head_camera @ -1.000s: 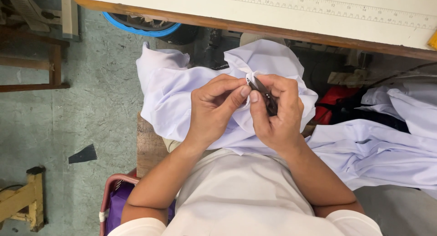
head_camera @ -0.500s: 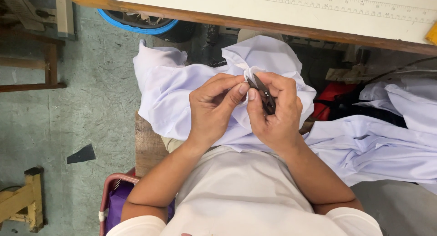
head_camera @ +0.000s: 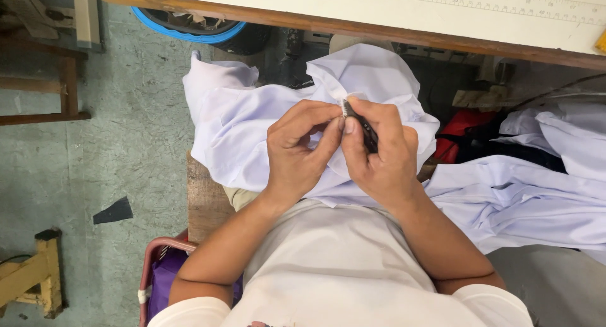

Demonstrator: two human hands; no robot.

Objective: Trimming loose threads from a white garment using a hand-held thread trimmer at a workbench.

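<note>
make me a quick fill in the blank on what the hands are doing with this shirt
1. The right hand holds a small dark ____.
2. The left hand pinches the ____ shirt.
3. The tub near the table has a ____ rim.

Missing words: tool; white; blue

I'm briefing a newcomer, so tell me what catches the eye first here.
At centre, the left hand and right hand pinch a fold of pale lilac shirt in the lap, the right gripping a small dark tool. More pale shirts pile up at right, under a cream table edge.
</note>
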